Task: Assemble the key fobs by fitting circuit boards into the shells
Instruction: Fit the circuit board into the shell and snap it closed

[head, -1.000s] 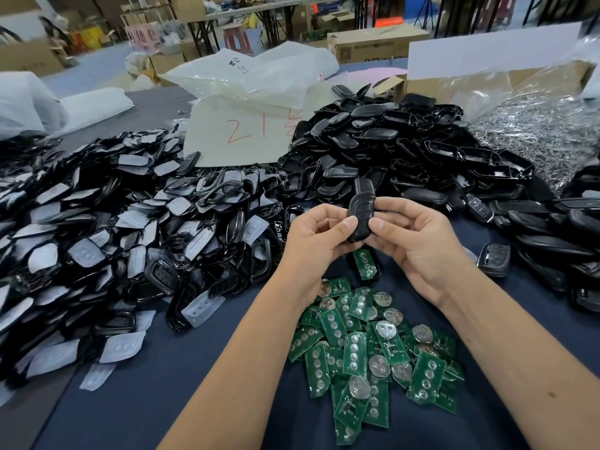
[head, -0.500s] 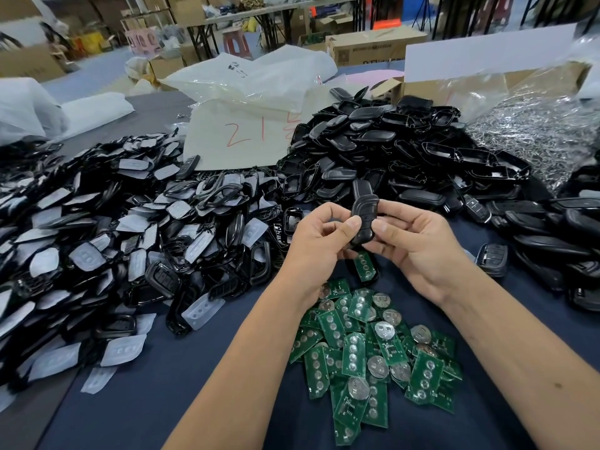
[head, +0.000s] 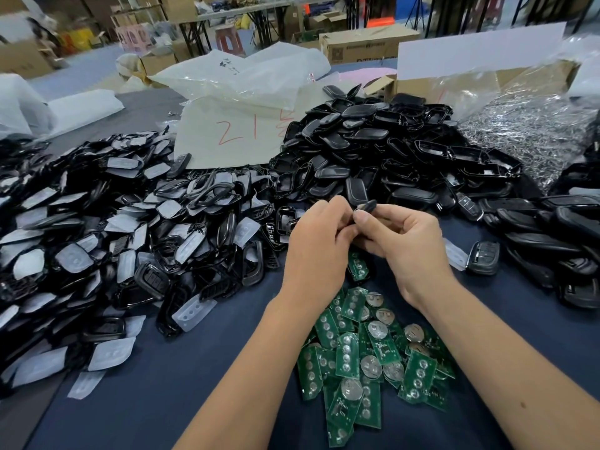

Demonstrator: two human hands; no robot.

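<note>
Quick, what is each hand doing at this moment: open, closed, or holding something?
Left hand: fingers curled, gripping the black key fob together with the other hand.
Right hand: thumb and fingers pinch the same key fob.

Black key fob shell: held above the table at centre frame, only its upper tip visible past the fingertips; remainder hidden.

Green circuit boards: loose overlapping heap on the dark blue table surface at 6 o'clock of the held shell. Some lie showing rows of round silver contacts, others showing round silver coin-cell holders. One board lies apart from the heap, directly beneath the held shell.

Black shell halves: high pile at 12 o'clock of the held shell, some hollow side up, some glossy back up.

Assembled-looking fob with buttons: flat on the table at 3 o'clock.
</note>
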